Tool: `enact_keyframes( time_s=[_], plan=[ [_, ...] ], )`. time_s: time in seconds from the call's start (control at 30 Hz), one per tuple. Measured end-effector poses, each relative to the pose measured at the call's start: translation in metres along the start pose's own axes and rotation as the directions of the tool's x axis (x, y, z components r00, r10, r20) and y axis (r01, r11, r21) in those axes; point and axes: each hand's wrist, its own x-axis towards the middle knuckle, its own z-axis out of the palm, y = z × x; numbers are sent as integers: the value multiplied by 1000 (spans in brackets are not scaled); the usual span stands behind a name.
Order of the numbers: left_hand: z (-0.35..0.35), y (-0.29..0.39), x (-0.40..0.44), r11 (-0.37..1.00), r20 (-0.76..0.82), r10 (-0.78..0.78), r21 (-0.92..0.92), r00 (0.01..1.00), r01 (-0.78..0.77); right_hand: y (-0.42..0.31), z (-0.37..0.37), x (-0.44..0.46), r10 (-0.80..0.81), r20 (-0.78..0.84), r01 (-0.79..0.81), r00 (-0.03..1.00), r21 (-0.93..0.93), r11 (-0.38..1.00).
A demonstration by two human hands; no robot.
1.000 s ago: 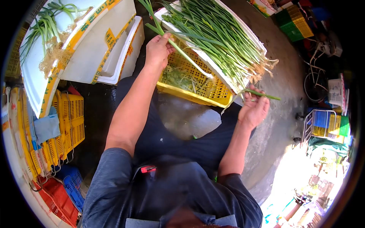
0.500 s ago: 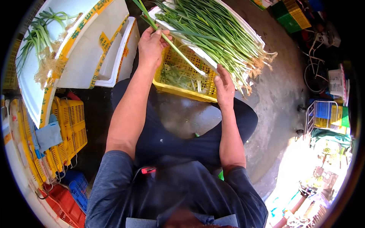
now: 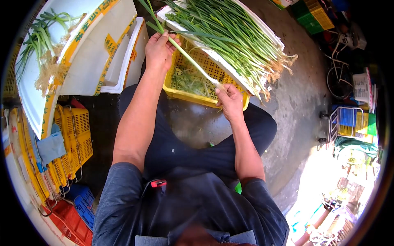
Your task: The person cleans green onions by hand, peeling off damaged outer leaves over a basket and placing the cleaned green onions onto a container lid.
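right hand (image 3: 230,101) moved, pinching stalk (image 3: 190,60) base | left hand (image 3: 159,51) gripping stalk | tape (image 3: 85,32) lettering illegible

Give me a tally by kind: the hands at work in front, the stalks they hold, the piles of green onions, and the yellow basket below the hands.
Hands: 2, left hand and right hand
Held stalk: 1
Piles: 2, large pile and small pile
Yellow basket: 1
Total: 6
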Motion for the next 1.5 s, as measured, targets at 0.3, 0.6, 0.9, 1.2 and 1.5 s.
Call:
enact_keyframes(
  time_s=[0.3,0.6,0.9,1.2,1.5],
  plan=[
    [-4,23,6,996,-163,7,-81,987,-20,7,-53,-24,-70,-303,83,950,31,996],
    [5,14,-3,996,-117,-69,-72,991,61,27,-26,37,-534,196,451,823,-797,401],
    [18,16,-15,984,130,-158,-63,979,167,-10,-128,108,-568,-51,120,822,-959,258],
    [30,15,-22,967,53,-256,-1,965,256,23,-170,132,-431,-27,-44,902,-999,-30],
    [40,-2,-43,940,65,-337,72,939,332,-29,-146,63,-299,-450,172,841,-301,938]
  ],
)
